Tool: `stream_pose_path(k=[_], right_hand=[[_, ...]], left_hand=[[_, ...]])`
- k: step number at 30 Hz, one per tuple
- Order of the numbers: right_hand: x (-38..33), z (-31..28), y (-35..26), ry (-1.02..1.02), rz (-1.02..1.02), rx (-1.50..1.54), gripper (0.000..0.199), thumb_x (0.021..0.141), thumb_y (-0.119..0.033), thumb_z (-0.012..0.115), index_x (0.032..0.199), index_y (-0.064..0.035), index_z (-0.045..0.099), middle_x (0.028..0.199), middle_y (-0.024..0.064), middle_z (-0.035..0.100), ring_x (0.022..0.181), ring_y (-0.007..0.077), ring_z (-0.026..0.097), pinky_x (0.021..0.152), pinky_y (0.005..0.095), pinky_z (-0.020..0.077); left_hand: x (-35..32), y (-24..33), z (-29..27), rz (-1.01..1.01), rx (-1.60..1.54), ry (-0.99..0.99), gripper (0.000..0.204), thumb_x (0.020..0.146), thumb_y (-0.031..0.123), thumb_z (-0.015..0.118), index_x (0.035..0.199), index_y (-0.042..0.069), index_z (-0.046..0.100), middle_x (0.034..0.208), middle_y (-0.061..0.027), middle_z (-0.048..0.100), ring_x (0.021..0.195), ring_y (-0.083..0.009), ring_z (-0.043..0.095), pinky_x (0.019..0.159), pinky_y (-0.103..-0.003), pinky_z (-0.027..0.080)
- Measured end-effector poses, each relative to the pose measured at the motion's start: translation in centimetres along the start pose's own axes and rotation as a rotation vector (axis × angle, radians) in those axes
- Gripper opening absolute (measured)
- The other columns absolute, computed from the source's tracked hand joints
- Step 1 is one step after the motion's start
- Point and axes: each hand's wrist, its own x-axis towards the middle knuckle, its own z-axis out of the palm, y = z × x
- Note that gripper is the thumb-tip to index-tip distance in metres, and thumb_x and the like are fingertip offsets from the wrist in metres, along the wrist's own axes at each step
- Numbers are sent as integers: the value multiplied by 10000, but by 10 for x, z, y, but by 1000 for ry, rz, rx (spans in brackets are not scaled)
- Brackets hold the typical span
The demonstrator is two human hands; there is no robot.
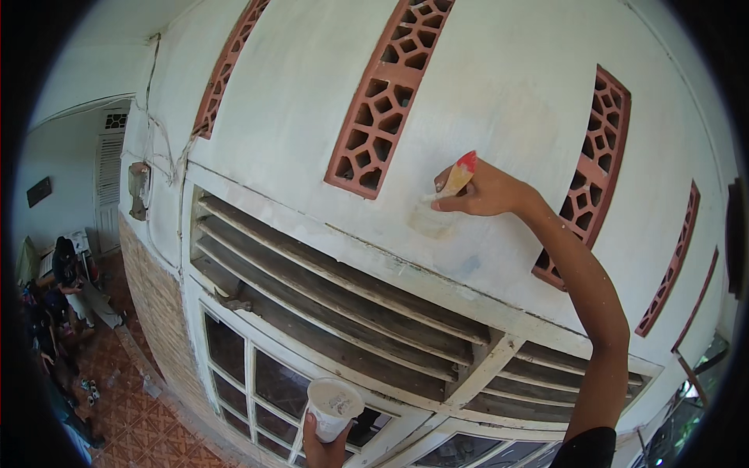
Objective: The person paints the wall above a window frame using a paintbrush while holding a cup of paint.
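My right hand (490, 189) is raised to the white wall (499, 117), its fingers closed round the handle of a paintbrush (459, 175). The handle is pale wood with a red end that points up. White bristles meet the wall to the left of my fingers, by a damp-looking, yellowish patch (429, 222). Low in the view, my left hand (324, 448) grips a white plastic cup (334, 409) from below and the side. Whitish paint or similar liquid lies inside the cup, near its rim. Part of the left hand is cut off by the lower edge.
Reddish vent blocks (370, 125) are set in the wall on both sides of my right hand. Below run dusty louvre slats (328, 288) and white-framed windows (269, 386). Loose cables (160, 117) hang at left. Several people (70, 273) are far below on the tiled floor (129, 390).
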Motion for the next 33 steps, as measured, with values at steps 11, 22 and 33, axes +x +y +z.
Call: stream_pose_path(k=[11, 22, 33], right_hand=[[38, -126, 55, 636, -385, -1054, 306, 641, -43, 593, 940, -26, 528, 888, 90, 533, 888, 250, 509, 711, 357, 454], [-50, -20, -1, 81, -115, -49, 136, 786, -123, 607, 772, 1, 553, 691, 92, 566, 610, 141, 505, 585, 287, 429], [-45, -28, 20, 282, -544, -1011, 163, 649, -100, 550, 800, -49, 520, 750, 54, 484, 756, 198, 523, 651, 306, 454]], left_hand=[[-5, -12, 8, -86, -66, 59, 499, 876, 375, 456, 1249, 51, 386, 1205, -120, 457, 1093, -282, 449, 929, -431, 412], [-5, -19, -9, 177, 791, -299, 528, 858, 423, 454, 1235, 58, 403, 1206, -118, 457, 1107, -275, 434, 931, -415, 405], [0, -25, -13, -72, -67, -65, 481, 848, 381, 473, 1206, 65, 412, 1179, -111, 472, 1089, -293, 449, 908, -467, 383]])
